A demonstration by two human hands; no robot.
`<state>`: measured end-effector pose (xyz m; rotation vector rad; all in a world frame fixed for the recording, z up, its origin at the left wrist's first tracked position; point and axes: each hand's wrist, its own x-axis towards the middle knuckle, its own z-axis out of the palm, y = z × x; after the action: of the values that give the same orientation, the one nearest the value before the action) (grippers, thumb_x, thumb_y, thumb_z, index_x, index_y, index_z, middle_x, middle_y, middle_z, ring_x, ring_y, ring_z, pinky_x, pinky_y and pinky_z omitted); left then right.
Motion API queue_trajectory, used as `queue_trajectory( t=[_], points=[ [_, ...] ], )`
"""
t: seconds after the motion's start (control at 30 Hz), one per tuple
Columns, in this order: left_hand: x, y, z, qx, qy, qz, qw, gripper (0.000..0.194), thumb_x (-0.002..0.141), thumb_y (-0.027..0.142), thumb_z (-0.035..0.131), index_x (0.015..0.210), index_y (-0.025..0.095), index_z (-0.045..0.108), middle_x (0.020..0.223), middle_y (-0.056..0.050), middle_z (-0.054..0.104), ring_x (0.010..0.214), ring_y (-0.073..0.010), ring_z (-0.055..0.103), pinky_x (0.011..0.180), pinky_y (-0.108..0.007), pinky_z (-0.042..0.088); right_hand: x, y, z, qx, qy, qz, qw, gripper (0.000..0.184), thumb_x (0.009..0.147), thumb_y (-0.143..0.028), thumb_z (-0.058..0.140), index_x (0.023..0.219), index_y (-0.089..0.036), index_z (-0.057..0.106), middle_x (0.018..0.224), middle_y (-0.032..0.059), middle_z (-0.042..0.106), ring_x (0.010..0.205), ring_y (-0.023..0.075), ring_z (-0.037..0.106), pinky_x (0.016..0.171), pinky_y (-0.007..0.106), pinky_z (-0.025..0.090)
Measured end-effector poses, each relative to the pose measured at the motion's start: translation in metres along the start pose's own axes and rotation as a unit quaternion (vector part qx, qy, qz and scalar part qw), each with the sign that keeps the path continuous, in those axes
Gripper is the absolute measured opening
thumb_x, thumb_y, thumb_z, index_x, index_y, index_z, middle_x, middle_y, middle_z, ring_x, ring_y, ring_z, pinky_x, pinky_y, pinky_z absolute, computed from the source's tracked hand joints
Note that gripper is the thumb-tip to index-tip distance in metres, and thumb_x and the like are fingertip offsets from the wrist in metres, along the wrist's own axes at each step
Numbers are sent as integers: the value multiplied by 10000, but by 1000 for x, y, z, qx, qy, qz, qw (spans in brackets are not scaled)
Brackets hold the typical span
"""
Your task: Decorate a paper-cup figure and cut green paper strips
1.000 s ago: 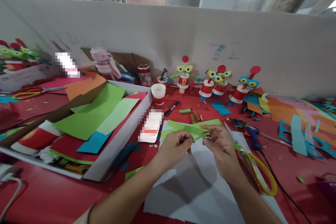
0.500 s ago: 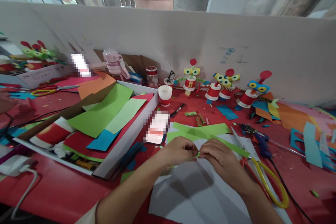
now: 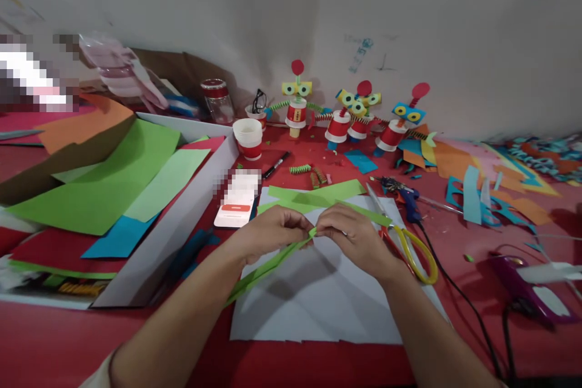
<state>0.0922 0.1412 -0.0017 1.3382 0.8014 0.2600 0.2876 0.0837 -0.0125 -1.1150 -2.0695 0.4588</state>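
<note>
My left hand and my right hand meet over a white sheet and pinch the same narrow green paper strip. The strip runs from my fingertips down to the left, under my left wrist. A second green strip leads off to the right from behind my right hand. Both hands are closed on the paper. Wider green paper pieces lie just beyond my hands.
Yellow-handled scissors and a blue glue gun lie right of my hands. A phone, a marker and a paper cup lie ahead. A white box of coloured sheets stands left. Cup robots line the wall.
The view has dropped and shifted. My hands stay pinched together on the green strip, which now hangs longer toward the lower left under my left wrist.
</note>
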Motion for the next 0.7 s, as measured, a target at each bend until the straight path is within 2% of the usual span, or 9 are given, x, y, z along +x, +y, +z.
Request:
queue_trajectory(
  t=[0.17,0.27,0.43,0.5,0.57,0.63,0.7],
  points=[
    [-4,4,2,-35,-27,-2,999,131,717,237,639,814,172,700,719,5,646,705,-130,574,727,-267,429,-1,4,-3,14,10,-25,1000,147,928,-156,564,830,-217,656,818,31,664,790,171,587,720,301,456],
    [-6,5,4,-62,-26,0,998,138,721,217,611,845,173,654,735,2,625,717,-138,586,680,-267,438,1,2,-5,21,3,-9,1000,164,928,-130,549,817,-215,635,804,20,653,785,164,579,728,296,451],
    [-4,2,8,-22,-19,20,999,209,666,122,497,826,173,622,742,-2,602,678,-123,567,594,-243,372,2,-3,-5,5,-10,29,1000,171,921,-112,547,791,-210,600,787,8,623,777,158,561,718,281,432],
    [-3,0,10,4,13,48,999,285,638,95,439,840,173,624,772,-11,610,688,-124,563,614,-251,387,2,-3,-4,9,-2,43,999,180,917,-106,544,783,-210,604,790,9,626,777,156,569,711,274,434],
    [-1,-2,13,35,80,109,990,332,622,79,411,863,182,616,824,-16,621,724,-128,570,648,-258,412,2,-3,-2,20,27,61,998,188,903,-88,548,776,-211,611,788,7,631,772,152,582,703,266,439],
    [-1,-3,18,84,152,165,971,318,629,69,423,855,194,607,815,-4,621,726,-130,565,655,-257,422,2,-1,0,33,58,81,994,191,884,-73,560,770,-215,616,787,3,636,764,150,594,703,264,445],
    [-2,-2,22,141,199,190,951,258,656,71,473,825,199,619,747,14,618,678,-124,549,631,-248,415,2,0,2,45,81,101,991,192,868,-65,576,764,-220,622,781,-4,641,757,148,601,704,264,449]
  ],
)
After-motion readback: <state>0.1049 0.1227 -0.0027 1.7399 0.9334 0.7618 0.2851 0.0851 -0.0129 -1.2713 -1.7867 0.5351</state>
